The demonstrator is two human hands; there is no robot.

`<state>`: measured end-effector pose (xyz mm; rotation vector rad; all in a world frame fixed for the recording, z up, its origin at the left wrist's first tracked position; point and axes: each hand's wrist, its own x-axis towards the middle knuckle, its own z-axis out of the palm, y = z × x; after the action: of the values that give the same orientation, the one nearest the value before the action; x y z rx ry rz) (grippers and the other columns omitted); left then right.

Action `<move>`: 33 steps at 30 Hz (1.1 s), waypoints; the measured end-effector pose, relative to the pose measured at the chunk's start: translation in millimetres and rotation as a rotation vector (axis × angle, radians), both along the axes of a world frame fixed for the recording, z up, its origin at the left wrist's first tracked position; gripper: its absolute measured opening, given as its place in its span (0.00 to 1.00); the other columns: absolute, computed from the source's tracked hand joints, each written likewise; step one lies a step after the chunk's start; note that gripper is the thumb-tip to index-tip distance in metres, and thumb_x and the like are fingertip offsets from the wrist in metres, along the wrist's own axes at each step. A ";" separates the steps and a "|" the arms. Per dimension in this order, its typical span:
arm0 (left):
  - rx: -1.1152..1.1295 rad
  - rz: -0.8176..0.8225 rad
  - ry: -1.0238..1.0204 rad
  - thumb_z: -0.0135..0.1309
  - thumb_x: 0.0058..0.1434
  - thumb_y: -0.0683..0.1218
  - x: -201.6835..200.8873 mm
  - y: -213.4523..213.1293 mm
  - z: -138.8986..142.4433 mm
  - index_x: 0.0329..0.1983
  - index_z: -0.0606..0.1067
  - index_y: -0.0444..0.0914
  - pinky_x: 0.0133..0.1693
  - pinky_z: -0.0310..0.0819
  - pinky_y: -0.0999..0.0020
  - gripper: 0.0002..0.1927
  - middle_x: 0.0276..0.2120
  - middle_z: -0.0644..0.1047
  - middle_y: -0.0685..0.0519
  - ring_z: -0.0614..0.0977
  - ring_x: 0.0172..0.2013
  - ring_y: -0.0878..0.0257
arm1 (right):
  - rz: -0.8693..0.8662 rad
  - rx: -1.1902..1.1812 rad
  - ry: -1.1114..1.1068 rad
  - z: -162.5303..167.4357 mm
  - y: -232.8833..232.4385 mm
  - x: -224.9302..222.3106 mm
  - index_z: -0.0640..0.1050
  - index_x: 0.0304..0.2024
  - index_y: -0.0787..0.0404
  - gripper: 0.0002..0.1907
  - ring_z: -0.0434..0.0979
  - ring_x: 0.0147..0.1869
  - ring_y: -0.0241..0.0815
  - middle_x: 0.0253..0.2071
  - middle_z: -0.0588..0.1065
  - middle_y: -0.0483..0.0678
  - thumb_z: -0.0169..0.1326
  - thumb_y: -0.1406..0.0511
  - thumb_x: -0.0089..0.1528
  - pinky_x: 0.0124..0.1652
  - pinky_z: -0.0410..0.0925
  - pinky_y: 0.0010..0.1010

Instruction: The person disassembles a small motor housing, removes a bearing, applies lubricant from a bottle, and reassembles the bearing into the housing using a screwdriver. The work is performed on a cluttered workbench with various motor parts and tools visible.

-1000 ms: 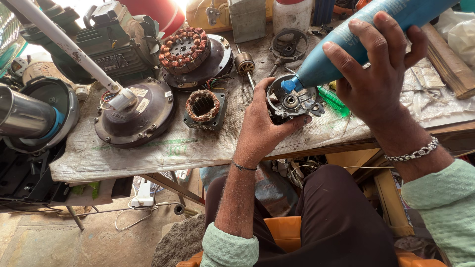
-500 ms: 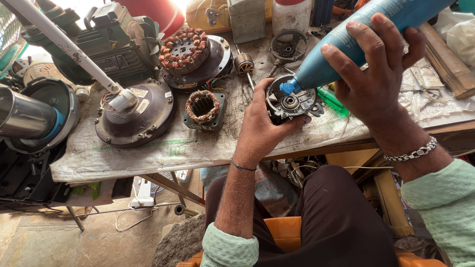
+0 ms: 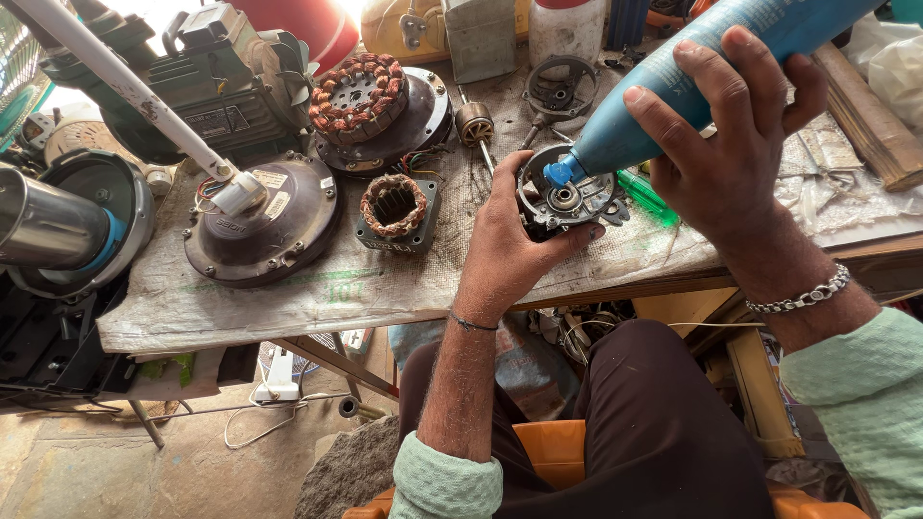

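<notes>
My left hand [image 3: 510, 240] grips a round metal motor end cover [image 3: 567, 197] with a bearing at its middle, held just above the table's front edge. My right hand [image 3: 735, 144] holds a blue squeeze bottle [image 3: 673, 91] tilted down to the left. Its blue nozzle tip touches the cover's rim near the bearing. A metal bracelet sits on my right wrist, a thin band on my left.
On the cloth-covered workbench [image 3: 288, 298] lie a small square stator [image 3: 396, 211], a copper-wound fan stator [image 3: 361, 96], a dark round fan housing [image 3: 260, 226] with a white rod, a rotor shaft [image 3: 474, 123], a green screwdriver [image 3: 646, 192] and a grey motor [image 3: 212, 86]. Wooden block [image 3: 870, 115] at right.
</notes>
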<state>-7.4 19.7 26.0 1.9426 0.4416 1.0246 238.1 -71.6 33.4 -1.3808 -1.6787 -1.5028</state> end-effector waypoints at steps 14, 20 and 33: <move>0.024 -0.006 -0.027 0.74 0.48 0.55 2.0 0.5 -1.8 0.67 0.63 0.36 0.54 0.85 0.60 0.48 0.51 0.82 0.45 0.87 0.52 0.55 | -0.061 -0.042 0.002 9.0 -9.8 -4.8 0.81 0.63 0.44 0.27 0.59 0.81 0.55 0.70 0.71 0.51 0.62 0.70 0.61 0.68 0.48 0.61; 0.024 -0.024 -0.057 0.75 0.48 0.55 2.0 0.3 -1.1 0.66 0.64 0.36 0.54 0.85 0.61 0.47 0.51 0.82 0.45 0.87 0.52 0.56 | -0.031 -0.038 -0.011 4.2 -13.8 3.7 0.80 0.63 0.45 0.26 0.57 0.81 0.57 0.71 0.70 0.53 0.62 0.69 0.62 0.67 0.49 0.61; 0.024 -0.013 -0.030 0.74 0.48 0.57 3.6 0.5 -2.2 0.67 0.64 0.37 0.55 0.85 0.60 0.48 0.52 0.83 0.46 0.87 0.53 0.57 | -0.040 -0.009 -0.009 -7.8 -12.3 14.8 0.80 0.63 0.43 0.29 0.54 0.83 0.56 0.72 0.69 0.53 0.63 0.71 0.60 0.68 0.48 0.61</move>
<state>-3.8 20.2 23.9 1.9466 0.4008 1.0542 252.9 -83.9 25.6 -1.4218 -1.6751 -1.5271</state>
